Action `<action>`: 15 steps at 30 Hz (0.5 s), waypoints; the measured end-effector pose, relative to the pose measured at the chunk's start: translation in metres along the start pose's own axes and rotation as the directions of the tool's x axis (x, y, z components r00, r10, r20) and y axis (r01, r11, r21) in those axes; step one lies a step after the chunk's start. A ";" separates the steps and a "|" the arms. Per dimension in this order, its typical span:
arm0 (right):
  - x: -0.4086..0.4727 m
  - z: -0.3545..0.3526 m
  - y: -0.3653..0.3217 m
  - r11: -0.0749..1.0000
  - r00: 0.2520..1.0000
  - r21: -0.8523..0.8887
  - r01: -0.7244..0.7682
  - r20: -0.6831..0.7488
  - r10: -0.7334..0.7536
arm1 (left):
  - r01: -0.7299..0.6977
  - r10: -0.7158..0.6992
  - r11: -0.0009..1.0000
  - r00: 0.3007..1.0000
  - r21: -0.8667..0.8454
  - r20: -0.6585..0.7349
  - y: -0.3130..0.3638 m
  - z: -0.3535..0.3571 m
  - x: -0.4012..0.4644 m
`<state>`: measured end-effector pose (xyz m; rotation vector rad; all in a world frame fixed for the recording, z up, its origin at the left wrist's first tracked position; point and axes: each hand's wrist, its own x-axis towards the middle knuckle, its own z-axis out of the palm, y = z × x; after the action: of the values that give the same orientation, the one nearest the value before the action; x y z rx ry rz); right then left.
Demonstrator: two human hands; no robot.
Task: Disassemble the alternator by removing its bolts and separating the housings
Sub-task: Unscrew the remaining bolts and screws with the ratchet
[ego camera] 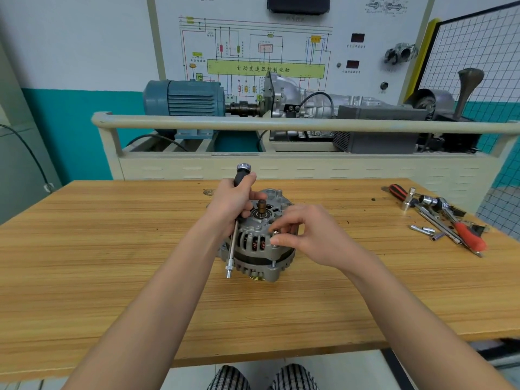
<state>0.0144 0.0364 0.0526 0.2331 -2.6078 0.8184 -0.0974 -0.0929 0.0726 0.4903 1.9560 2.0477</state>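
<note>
Checked trouser knees [264,375] show at the bottom edge, below the near rim of the wooden worktop [112,277]; both bare forearms reach forward over it to the alternator [261,240], which sits near the middle of the worktop with its shaft end up. Right hand [306,235] has its fingertips pinched on a long bolt [275,238] at the housing's right flank, the bolt standing raised out of its hole; left hand [235,201] rests on the housing's top and has its grip closed round the black handle of a nut driver [233,235], whose shaft hangs down the alternator's left side, off any bolt.

Judged from this, the step in hand is bolt removal, the bolt being finished by finger; the housings look unseparated. Next move probably calls for lifting the bolt straight out while the left hand steadies the body, then setting it aside.

Farther right lie a ratchet and loose sockets [439,218]; beyond the worktop stands a training rig with a blue motor [183,98].
</note>
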 end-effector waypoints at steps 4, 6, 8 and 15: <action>0.001 -0.003 0.001 0.999 0.999 -0.029 0.012 0.046 -0.011 | -0.001 0.001 1.000 1.000 -0.001 0.001 -0.001 0.000 -0.001; 0.000 -0.004 0.001 0.999 0.998 -0.033 0.012 0.066 -0.010 | -0.004 0.004 1.000 1.000 -0.011 0.002 -0.001 0.000 0.000; 0.000 -0.005 0.000 1.000 0.997 -0.027 0.006 0.074 -0.004 | 0.000 0.000 1.000 1.000 -0.021 0.003 0.000 0.000 0.000; 0.000 -0.007 -0.002 1.000 0.996 -0.010 -0.022 0.089 0.022 | 0.049 -0.053 0.981 0.998 -0.190 -0.018 0.008 0.000 0.000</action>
<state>0.0171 0.0389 0.0591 0.2439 -2.7007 0.8217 -0.0967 -0.0931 0.0805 0.3718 1.7433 2.1872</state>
